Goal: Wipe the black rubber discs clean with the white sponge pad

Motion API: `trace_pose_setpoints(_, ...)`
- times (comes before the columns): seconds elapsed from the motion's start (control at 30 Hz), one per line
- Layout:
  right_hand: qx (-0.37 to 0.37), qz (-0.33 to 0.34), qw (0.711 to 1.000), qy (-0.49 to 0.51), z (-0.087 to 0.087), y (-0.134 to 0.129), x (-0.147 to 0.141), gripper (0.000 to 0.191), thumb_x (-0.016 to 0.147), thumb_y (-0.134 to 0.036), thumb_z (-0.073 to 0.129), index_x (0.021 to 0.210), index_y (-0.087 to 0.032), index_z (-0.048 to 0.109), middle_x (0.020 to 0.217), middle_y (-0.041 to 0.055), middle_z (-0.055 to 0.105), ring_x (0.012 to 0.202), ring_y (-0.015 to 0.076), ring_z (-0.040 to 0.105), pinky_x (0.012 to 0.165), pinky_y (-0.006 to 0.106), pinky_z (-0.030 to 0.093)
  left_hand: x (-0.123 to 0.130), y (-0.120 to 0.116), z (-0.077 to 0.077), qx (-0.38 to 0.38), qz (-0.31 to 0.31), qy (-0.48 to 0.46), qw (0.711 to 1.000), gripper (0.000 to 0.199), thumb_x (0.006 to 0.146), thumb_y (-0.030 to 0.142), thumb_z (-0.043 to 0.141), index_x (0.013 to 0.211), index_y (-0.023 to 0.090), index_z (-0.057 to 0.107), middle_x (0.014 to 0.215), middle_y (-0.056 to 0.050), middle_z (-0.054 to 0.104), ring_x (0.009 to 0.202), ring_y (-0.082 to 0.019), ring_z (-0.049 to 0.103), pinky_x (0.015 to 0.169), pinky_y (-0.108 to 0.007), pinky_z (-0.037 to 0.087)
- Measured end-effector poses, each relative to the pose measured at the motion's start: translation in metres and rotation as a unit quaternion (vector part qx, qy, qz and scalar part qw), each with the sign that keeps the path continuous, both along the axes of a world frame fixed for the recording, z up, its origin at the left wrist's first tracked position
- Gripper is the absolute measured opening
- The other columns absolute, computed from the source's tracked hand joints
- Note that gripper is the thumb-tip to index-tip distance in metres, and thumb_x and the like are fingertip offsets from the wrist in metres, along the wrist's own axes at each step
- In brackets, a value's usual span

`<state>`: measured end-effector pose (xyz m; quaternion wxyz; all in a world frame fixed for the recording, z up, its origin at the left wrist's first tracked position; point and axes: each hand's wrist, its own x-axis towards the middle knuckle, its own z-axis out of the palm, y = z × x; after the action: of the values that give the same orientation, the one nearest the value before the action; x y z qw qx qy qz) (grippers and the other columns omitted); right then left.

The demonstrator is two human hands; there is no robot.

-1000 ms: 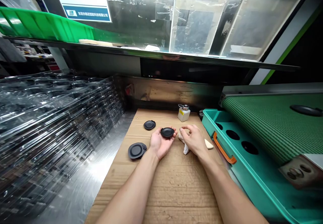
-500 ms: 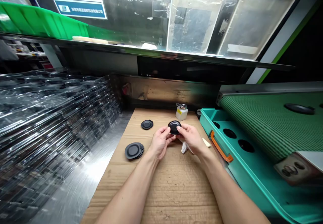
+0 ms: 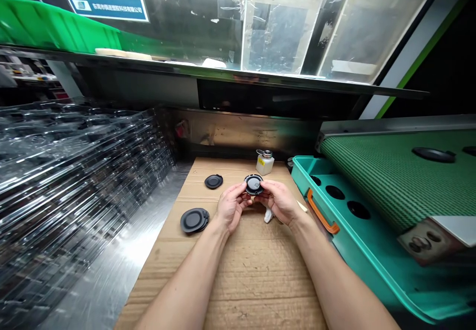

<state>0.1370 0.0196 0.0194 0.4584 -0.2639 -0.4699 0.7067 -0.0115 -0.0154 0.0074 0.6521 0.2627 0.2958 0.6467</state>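
Both my hands hold a round black rubber-like disc (image 3: 253, 185) with a grey centre, pinching it by its rim above the cardboard. My left hand (image 3: 233, 205) grips its near left edge, and my right hand (image 3: 278, 201) grips its right edge. Beneath my right hand lies a crumpled white cloth (image 3: 267, 216). Farther left on the cardboard sheet (image 3: 238, 270) are a single black disc (image 3: 213, 181) and a small stack of black discs (image 3: 194, 220). Behind my hands stands a small white dispenser bottle (image 3: 265, 164) with a metal top.
A teal tray (image 3: 320, 211) with an orange handle and round black holes lies to the right, below a green belt (image 3: 390, 181) carrying black discs. Stacked clear plastic trays (image 3: 78, 171) fill the left. A green bin (image 3: 48, 30) sits on a shelf above.
The disc has moved from my left palm into both hands, and its grey-centred face now shows. My right hand has left the cloth. The head view has drifted slightly.
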Motion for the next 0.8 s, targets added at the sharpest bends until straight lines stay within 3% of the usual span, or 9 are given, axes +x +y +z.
trace_pose_setpoints(0.8,-0.022,-0.016,0.999,0.028,0.0001,0.0007,-0.0019,0.020,0.081,-0.032,0.067,0.089,-0.013,0.069,0.091,0.0094,0.072,0.078,0.0202,0.066,0.071,0.036,0.055,-0.0017,0.0004,-0.0018,-0.001,-0.011,0.008,1.000,0.024,0.075,0.032,0.073,0.089,0.013,0.067,0.084,-0.004,0.064,0.069,-0.011,0.057,0.058,-0.023,0.048)
